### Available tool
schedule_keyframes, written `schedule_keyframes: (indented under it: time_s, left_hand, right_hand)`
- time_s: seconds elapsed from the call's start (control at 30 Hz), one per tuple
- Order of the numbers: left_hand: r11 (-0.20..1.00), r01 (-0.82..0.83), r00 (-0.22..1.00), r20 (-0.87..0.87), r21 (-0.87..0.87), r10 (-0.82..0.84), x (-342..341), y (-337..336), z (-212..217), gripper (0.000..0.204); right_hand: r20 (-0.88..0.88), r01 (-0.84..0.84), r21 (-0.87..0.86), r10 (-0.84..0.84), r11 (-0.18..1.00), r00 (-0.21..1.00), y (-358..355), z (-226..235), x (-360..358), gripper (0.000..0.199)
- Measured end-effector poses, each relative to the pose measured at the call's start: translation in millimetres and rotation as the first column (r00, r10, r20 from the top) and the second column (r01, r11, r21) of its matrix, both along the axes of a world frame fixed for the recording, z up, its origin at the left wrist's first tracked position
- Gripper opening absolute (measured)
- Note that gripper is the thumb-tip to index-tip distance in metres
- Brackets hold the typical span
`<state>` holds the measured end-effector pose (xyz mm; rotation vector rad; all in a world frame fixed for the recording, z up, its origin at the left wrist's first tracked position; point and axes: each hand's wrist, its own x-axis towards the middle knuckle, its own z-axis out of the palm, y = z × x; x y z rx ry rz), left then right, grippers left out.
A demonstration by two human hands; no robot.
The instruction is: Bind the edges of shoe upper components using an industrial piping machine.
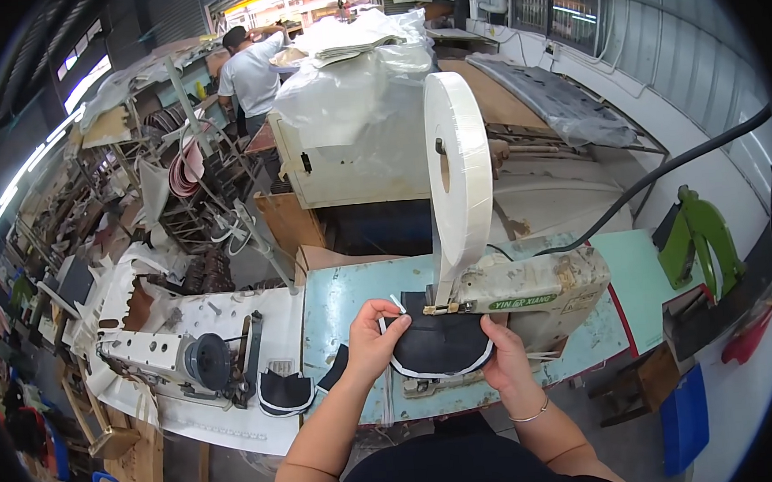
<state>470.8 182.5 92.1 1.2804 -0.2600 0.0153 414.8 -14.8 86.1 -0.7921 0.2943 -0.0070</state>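
Observation:
A black curved piece (441,339) with a white band along its rounded edge lies under the head of a worn beige machine (574,287). My left hand (376,337) pinches its left edge, where a short white strip (397,303) sticks up by the fingertips. On the opposite edge, my right hand (506,357) grips the piece between thumb and fingers. White tape from a large upright roll (466,183) runs down to the metal guide (443,308) at the piece's far side. How the tape meets the piece is hidden there.
Another black piece with white edging (286,394) rests to the left, near a white sewing machine (159,354). A black hose (656,176) arches at right, by a green metal stand (700,244). Far back, a person in a light shirt (252,77) stands beside stacked material.

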Motion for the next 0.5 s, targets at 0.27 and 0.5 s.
schedule_keyframes:
  time_s: [0.27, 0.5]
  left_hand:
    - [0.987, -0.022, 0.992, -0.125, -0.160, 0.002, 7.0, -4.3, -6.5, 0.018]
    - [0.892, 0.141, 0.884, -0.351, -0.430, -0.309, -68.7, -11.6, -27.6, 0.029]
  right_hand:
    - [0.035, 0.005, -0.040, -0.003, 0.999, 0.999, -6.0, -26.1, 14.5, 0.026]
    - [0.144, -0.298, -0.099, 0.310, 0.949, 0.940, 2.6, -13.8, -26.8, 0.024]
